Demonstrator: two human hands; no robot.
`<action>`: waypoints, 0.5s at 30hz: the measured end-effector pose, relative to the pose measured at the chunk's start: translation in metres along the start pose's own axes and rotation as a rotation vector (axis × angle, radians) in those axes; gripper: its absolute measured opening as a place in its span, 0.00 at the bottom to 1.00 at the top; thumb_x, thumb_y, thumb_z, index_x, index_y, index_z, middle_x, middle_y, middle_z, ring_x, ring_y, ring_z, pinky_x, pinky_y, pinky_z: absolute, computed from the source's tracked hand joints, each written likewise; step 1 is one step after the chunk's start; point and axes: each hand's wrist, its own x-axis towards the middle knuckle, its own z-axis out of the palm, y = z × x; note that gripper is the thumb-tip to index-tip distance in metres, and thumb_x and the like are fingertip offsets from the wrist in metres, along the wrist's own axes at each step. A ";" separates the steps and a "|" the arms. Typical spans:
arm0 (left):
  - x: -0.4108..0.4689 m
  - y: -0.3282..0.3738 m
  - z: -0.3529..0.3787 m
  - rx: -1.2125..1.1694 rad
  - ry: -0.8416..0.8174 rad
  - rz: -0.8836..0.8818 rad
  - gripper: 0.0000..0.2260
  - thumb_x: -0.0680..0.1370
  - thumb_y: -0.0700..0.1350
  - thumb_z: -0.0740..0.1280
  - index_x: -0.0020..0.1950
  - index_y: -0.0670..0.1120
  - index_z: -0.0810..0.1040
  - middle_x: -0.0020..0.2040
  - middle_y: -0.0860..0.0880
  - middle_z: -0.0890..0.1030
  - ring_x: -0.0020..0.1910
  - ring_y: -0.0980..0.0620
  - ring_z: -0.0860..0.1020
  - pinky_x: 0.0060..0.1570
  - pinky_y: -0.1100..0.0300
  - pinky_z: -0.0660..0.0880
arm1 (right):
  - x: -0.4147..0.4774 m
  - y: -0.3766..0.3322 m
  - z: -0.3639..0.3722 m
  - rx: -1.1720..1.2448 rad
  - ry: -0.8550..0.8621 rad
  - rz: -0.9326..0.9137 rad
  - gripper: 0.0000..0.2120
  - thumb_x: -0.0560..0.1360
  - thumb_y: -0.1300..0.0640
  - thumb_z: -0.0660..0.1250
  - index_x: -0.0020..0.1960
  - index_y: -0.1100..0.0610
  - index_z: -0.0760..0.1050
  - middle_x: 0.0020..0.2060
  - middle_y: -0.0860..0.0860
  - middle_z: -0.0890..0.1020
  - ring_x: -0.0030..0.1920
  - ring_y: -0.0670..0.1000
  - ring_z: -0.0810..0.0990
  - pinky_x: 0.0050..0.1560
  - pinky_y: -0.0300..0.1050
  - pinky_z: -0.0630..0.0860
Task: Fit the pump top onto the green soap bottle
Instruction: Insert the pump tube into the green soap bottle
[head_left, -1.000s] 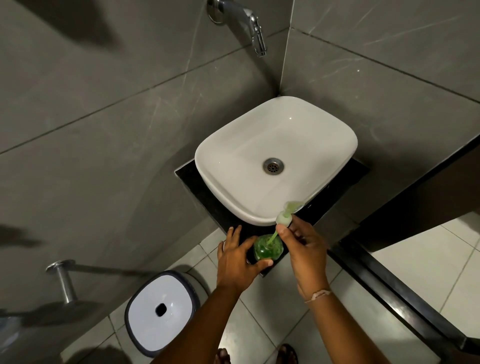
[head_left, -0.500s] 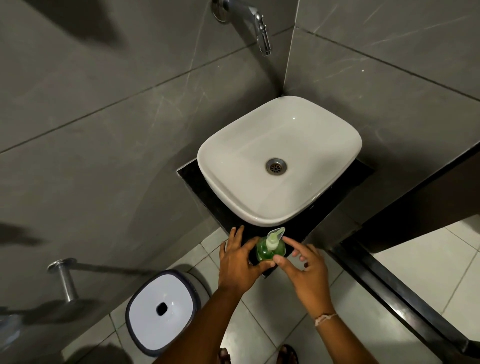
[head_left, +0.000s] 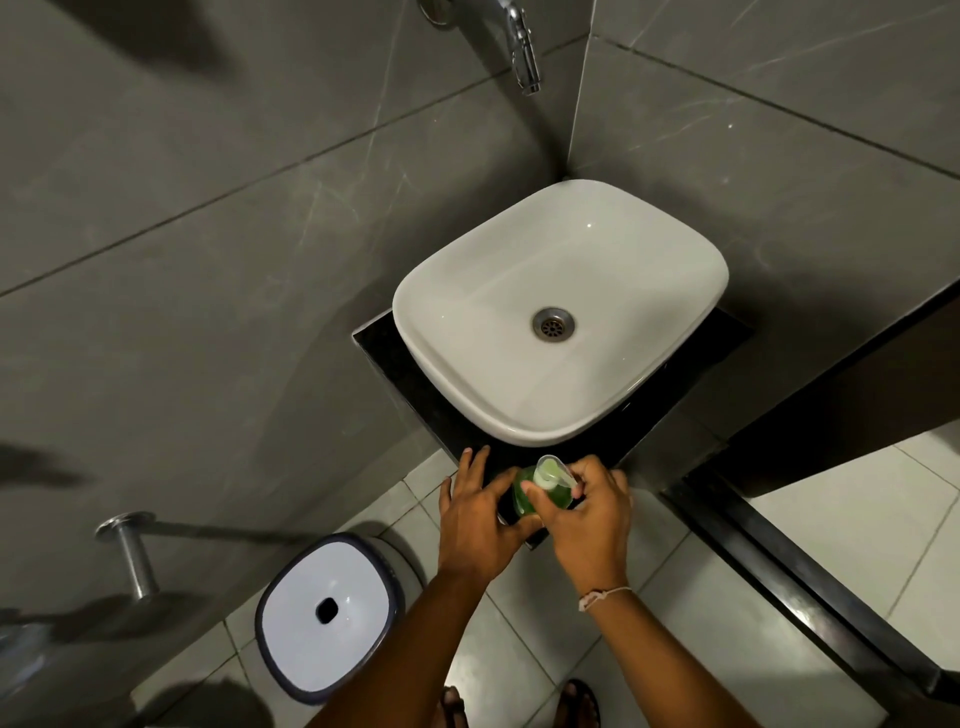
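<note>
A small green soap bottle (head_left: 524, 499) stands on the near corner of the black counter (head_left: 395, 358), just in front of the basin. Its pale green pump top (head_left: 549, 470) sits on the bottle's neck. My left hand (head_left: 480, 512) wraps the bottle's left side, thumb towards the front. My right hand (head_left: 587, 512) is closed around the pump's collar from the right, its thumb and fingers curled over the bottle's shoulder. The lower part of the bottle is hidden by both hands.
A white square basin (head_left: 561, 312) with a metal drain fills the counter. A chrome tap (head_left: 522, 47) juts from the grey tiled wall above it. A white-lidded bin (head_left: 327, 613) stands on the tiled floor at lower left, beside a chrome wall bar (head_left: 130, 551).
A second ago my right hand held the pump with its tube above the bottle. The pump went down into the neck, and my right hand now grips its collar.
</note>
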 end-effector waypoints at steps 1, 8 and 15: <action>0.001 0.000 0.000 0.002 0.001 -0.001 0.29 0.69 0.62 0.69 0.68 0.58 0.71 0.79 0.47 0.58 0.78 0.48 0.48 0.74 0.41 0.50 | 0.000 -0.001 0.002 0.003 0.007 0.007 0.18 0.61 0.45 0.78 0.37 0.50 0.70 0.31 0.46 0.73 0.40 0.50 0.71 0.43 0.59 0.75; 0.000 0.000 0.000 0.018 -0.007 0.007 0.32 0.68 0.70 0.65 0.69 0.58 0.70 0.79 0.47 0.58 0.78 0.48 0.48 0.74 0.41 0.48 | 0.010 0.009 -0.013 -0.008 -0.207 -0.030 0.15 0.64 0.49 0.78 0.37 0.54 0.74 0.32 0.45 0.75 0.42 0.50 0.72 0.43 0.53 0.74; -0.001 -0.001 0.002 0.034 0.002 0.026 0.32 0.68 0.71 0.65 0.69 0.59 0.70 0.78 0.47 0.59 0.78 0.48 0.48 0.74 0.42 0.48 | 0.026 0.011 -0.022 -0.065 -0.293 -0.080 0.16 0.59 0.50 0.81 0.37 0.54 0.76 0.30 0.44 0.73 0.38 0.51 0.72 0.38 0.50 0.74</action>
